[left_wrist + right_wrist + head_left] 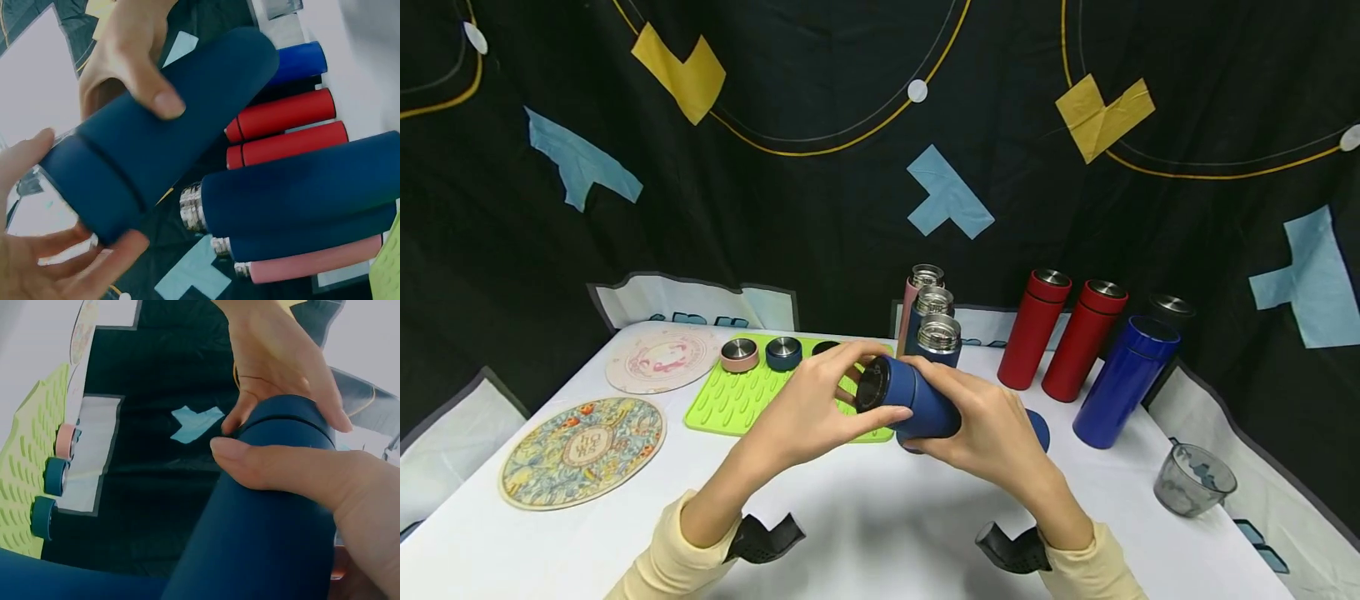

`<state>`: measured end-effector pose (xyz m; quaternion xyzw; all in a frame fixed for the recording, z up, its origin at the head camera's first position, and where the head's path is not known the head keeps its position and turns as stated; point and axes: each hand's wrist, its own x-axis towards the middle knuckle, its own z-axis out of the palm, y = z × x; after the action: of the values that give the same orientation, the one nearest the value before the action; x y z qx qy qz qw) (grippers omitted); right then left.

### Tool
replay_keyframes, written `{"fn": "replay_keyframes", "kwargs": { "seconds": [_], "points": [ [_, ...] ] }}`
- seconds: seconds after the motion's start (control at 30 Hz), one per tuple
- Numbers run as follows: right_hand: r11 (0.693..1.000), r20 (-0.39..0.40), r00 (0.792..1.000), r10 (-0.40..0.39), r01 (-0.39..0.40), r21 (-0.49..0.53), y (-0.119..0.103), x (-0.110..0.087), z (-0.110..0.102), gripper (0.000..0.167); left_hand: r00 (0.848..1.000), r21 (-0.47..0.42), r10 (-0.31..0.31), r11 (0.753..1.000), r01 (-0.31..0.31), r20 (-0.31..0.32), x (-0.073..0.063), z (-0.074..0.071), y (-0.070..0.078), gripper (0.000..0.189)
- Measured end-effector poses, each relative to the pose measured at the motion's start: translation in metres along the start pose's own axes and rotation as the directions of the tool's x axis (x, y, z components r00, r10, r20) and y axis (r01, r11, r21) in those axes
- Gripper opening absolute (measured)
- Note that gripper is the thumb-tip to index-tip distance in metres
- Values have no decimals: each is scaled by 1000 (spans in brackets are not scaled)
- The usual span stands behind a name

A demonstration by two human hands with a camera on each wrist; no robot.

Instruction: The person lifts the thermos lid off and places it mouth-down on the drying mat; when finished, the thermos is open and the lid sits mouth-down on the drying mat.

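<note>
A dark blue thermos flask is held tilted above the table, its lid facing left and the black ring line between lid and body showing. My right hand grips the flask's body, thumb along the near side. Around the lid curl the thumb and fingers of my left hand. The lid sits on the flask. Behind them stand two lidless blue flasks and a lidless pink one, steel necks bare.
Pink and blue lids lie on a green drying mat. Two round placemats are at left. Two red flasks, a blue one and a black one stand at right, near a glass cup.
</note>
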<state>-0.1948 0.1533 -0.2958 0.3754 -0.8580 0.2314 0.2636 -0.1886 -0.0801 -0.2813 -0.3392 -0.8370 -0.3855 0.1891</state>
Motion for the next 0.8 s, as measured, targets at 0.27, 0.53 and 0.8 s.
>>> {"fn": "replay_keyframes", "kwargs": {
  "seconds": [0.27,0.53,0.8],
  "points": [
    [984,183,983,6,-39,176,13,-1,-6,85,965,-130,210,973,-191,159,1,-3,-4,65],
    [998,182,983,-2,-11,68,20,2,3,82,967,14,-199,980,199,161,1,6,-3,66],
    [994,230,973,32,-54,91,29,1,0,84,954,-35,161,987,-158,254,2,2,-10,71]
  ]
}}
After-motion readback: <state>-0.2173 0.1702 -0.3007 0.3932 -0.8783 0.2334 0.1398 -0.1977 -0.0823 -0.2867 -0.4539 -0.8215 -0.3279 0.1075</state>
